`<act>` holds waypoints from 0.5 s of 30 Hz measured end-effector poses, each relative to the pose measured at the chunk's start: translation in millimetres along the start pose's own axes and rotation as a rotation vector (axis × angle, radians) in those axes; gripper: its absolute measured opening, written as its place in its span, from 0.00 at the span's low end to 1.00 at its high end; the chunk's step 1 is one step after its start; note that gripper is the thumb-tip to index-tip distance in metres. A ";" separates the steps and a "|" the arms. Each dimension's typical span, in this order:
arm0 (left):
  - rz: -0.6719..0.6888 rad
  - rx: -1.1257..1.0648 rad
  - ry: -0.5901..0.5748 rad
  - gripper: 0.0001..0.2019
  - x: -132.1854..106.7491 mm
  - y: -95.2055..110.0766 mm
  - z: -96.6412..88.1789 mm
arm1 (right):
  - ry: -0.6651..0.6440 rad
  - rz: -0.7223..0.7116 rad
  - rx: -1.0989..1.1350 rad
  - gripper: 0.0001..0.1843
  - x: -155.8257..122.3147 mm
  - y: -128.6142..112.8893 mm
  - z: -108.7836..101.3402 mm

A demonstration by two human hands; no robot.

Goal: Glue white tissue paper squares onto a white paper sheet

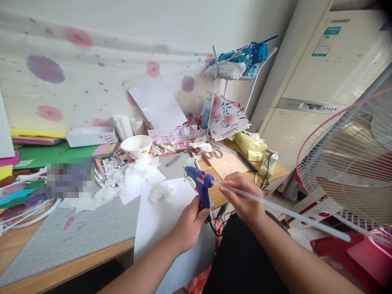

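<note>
My left hand (187, 223) is wrapped round the handle of a blue glue gun (198, 182), held above the table's front edge with its nozzle pointing left. My right hand (241, 195) pinches a long translucent glue stick (284, 211) whose near end sits in the back of the gun. The stick runs down to the right, past my forearm. A white sheet of paper (162, 216) with a small tuft of white fluff (161, 192) lies just left of the gun.
A grey cutting mat (85, 232) covers the wooden table. Paper scraps, a white bowl (136, 146), pens, scissors (214, 153) and printed flower sheets (228, 116) crowd the back. A wire rack holds blue and white pipe cleaners (241, 61). A fan (349, 163) stands at right.
</note>
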State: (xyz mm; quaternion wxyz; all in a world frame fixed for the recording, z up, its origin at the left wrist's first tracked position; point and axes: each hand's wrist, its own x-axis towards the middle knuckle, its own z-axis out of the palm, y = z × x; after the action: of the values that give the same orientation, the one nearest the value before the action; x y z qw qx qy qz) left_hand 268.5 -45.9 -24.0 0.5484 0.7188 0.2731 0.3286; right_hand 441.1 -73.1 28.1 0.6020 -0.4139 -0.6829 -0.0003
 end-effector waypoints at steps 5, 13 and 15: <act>0.019 0.007 -0.039 0.16 -1.0 -0.5 -3.3 | -0.063 -0.116 -0.152 0.07 3.5 -5.4 -1.2; 0.039 0.141 -0.015 0.08 -2.3 1.5 1.2 | -0.204 0.075 -0.186 0.10 7.7 -18.9 2.9; 0.030 0.166 -0.014 0.10 -2.5 0.7 2.1 | -0.208 0.131 -0.180 0.15 5.9 -14.4 4.2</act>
State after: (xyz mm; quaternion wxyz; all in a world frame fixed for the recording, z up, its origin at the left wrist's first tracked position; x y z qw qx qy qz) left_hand 268.6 -49.2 -24.1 0.4840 0.7679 0.2849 0.3081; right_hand 429.8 -77.1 38.9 0.4872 -0.5076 -0.7103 0.0205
